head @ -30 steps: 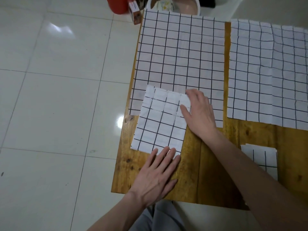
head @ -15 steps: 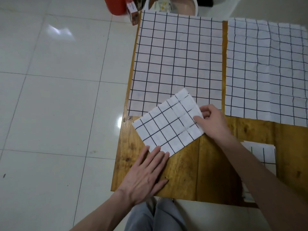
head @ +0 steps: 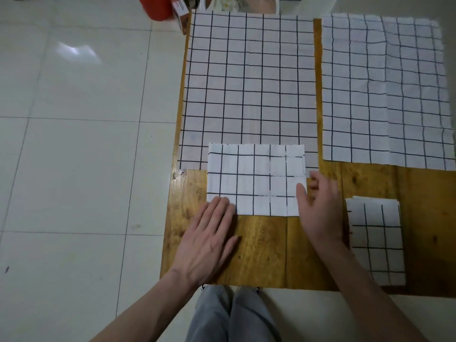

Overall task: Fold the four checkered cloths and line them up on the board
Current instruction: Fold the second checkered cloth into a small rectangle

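On the wooden board (head: 261, 248) lie several white cloths with black checks. Two lie spread flat at the back: one on the left (head: 249, 77), one on the right (head: 385, 90). A partly folded cloth (head: 254, 181) lies square at the front, overlapping the left flat cloth's near edge. My left hand (head: 209, 238) lies flat, its fingertips pressing that cloth's near left corner. My right hand (head: 320, 208) holds the cloth's right edge, thumb on top and fingers curled beside it. A small folded cloth (head: 377, 240) lies at the front right.
White tiled floor (head: 74, 169) stretches left of the board. An orange container (head: 158, 6) and a white bucket (head: 276, 3) stand behind the board's far edge. My knees (head: 232, 314) are below the near edge.
The partly folded cloth has been turned from upright, through a slant, to lie wide and square with the board. My right hand moved to its right edge; my left hand stayed at the near corner.
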Available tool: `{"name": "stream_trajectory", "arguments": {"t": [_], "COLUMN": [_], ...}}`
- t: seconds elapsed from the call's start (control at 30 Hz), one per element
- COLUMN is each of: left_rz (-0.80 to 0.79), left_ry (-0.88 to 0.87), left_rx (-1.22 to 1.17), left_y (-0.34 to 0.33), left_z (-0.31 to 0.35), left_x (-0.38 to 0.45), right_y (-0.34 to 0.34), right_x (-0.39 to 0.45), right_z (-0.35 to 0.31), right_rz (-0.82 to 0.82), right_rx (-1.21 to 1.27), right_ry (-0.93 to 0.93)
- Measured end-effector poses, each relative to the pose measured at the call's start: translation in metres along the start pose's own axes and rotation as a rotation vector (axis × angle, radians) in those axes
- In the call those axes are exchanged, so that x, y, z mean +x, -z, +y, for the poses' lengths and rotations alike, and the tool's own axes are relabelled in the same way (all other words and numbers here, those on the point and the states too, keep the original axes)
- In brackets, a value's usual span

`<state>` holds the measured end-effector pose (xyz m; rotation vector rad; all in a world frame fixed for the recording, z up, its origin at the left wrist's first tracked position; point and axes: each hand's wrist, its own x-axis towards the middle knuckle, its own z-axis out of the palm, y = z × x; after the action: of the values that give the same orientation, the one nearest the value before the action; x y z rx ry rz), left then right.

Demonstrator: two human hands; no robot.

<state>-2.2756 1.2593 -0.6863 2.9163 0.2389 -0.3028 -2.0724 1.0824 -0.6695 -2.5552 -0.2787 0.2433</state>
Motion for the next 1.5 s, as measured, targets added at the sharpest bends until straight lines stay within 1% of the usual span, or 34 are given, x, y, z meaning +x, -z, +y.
{"name": "stream_trajectory", "arguments": {"t": [0.07, 0.1, 0.13, 0.2, 0.23, 0.3, 0.37, 0.5, 0.67, 0.83, 0.97, 1.13, 1.2, 1.37, 1.5], "left_rz": [0.014, 0.025, 0.041, 0.079, 0.094, 0.098, 0.078, 0.011, -0.029, -0.059, -0.067, -0.091, -0.087, -0.076, -0.023], "left_ry": [0.003, 0.01, 0.022, 0.044, 0.041, -0.007, -0.041, -0.045, -0.038, -0.047, -0.018, 0.021, 0.033, 0.041, 0.074], "left_rx": [-0.03, -0.053, -0.086, -0.181, -0.223, -0.244, -0.204, -0.079, 0.002, 0.008, 0.002, -0.003, 0.0, 0.002, -0.023], "left_y": [0.0, -0.001, 0.0, 0.001, 0.002, 0.001, -0.002, -0.011, -0.014, -0.012, -0.011, -0.011, -0.011, -0.009, -0.009], "left_z": [0.006, 0.009, 0.011, 0.014, 0.014, 0.011, 0.006, 0.003, 0.005, 0.002, -0.002, -0.012, -0.016, -0.016, -0.01], "left_x": [0.002, 0.004, 0.005, 0.007, 0.008, 0.008, 0.006, -0.001, -0.001, -0.002, -0.005, -0.016, -0.02, -0.021, -0.02], "right_y": [-0.002, -0.004, -0.008, -0.018, -0.024, -0.034, -0.041, -0.051, -0.051, -0.043, -0.031, -0.015, -0.007, -0.005, -0.005], "right_x": [-0.014, -0.023, -0.034, -0.056, -0.067, -0.082, -0.089, -0.087, -0.082, -0.076, -0.072, -0.067, -0.064, -0.064, -0.065], "right_z": [0.0, -0.002, -0.004, -0.009, -0.01, -0.011, -0.011, -0.005, 0.003, 0.014, 0.03, 0.053, 0.062, 0.061, 0.056], "right_rz": [0.13, 0.136, 0.086, -0.11, -0.206, -0.325, -0.37, -0.416, -0.439, -0.434, -0.428, -0.371, -0.361, -0.349, -0.324], "right_rx": [-0.129, -0.163, -0.171, -0.214, -0.274, -0.377, -0.4, -0.456, -0.505, -0.544, -0.55, -0.563, -0.563, -0.524, -0.443], "right_ry": [0.173, 0.279, 0.38, 0.56, 0.633, 0.706, 0.695, 0.651, 0.695, 0.701, 0.643, 0.544, 0.499, 0.469, 0.441]}}
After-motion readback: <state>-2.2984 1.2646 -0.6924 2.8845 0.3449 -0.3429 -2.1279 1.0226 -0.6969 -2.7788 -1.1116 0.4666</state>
